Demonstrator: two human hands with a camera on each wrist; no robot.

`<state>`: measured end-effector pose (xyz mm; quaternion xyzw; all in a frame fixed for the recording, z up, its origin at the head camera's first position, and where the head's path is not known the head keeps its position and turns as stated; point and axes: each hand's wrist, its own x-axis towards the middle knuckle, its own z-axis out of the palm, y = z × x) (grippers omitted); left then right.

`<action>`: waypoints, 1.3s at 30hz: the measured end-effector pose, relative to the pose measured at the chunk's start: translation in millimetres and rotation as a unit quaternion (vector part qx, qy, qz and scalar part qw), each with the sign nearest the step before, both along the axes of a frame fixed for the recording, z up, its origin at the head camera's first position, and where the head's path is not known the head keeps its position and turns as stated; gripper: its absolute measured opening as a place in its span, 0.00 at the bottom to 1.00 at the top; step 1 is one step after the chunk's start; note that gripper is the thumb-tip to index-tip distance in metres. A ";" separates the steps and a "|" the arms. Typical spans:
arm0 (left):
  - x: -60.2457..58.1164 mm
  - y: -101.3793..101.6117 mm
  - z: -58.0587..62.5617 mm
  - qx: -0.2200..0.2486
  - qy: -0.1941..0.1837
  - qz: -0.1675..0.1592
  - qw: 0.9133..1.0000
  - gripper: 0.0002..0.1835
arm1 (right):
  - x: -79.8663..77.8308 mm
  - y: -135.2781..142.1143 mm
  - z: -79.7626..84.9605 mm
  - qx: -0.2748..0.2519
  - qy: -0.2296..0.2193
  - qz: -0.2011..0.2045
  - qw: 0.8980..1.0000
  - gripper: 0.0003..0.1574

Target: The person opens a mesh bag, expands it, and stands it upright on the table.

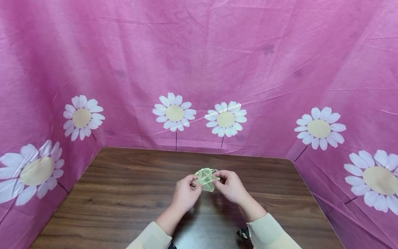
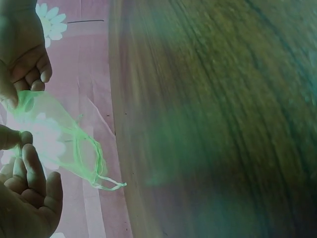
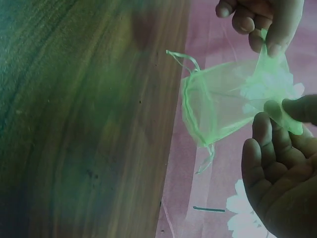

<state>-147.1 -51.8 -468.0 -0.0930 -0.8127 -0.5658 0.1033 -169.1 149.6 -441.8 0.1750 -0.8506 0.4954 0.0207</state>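
Observation:
A sheer light-green drawstring pouch point(image 1: 206, 179) is stretched between both hands above the table. My left hand point(image 1: 185, 193) pinches its left side between thumb and fingers. On the other side, my right hand point(image 1: 231, 186) pinches the opposite corner. The right wrist view shows the gathered drawstring end of the pouch point(image 3: 223, 96) hanging away from the fingers, with a thin ribbon loop at each side. Seen from the left wrist, the left hand point(image 2: 29, 198) has its other fingers loosely bent below the pinch. No contents show through the mesh.
A dark brown wood-grain table point(image 1: 130, 186) lies under the hands. Pink cloth point(image 1: 199, 52) printed with white daisies hangs round its back and sides. A small black object point(image 1: 243, 233) shows beside the right sleeve point(image 1: 268, 230).

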 end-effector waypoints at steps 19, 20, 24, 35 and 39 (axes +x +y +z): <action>-1.1 1.0 -4.0 -0.021 0.006 0.101 0.995 0.10 | 9.5 -10.9 -12.8 0.072 0.029 -0.102 0.992 0.15; -0.8 0.9 -4.3 -0.026 0.008 0.105 0.994 0.12 | 10.2 -11.5 -14.3 0.074 0.034 -0.110 0.991 0.17; 0.2 0.6 -5.4 -0.041 0.001 0.103 0.994 0.13 | 10.9 -13.8 -19.5 0.081 0.061 -0.132 0.986 0.20; -0.2 1.4 -6.1 -0.044 0.004 0.112 0.993 0.06 | 16.2 -19.8 -17.7 0.057 0.070 -0.101 0.991 0.06; 0.1 1.4 -5.0 -0.044 0.016 0.123 0.991 0.09 | 17.8 -21.1 -17.3 0.055 0.080 -0.089 0.991 0.05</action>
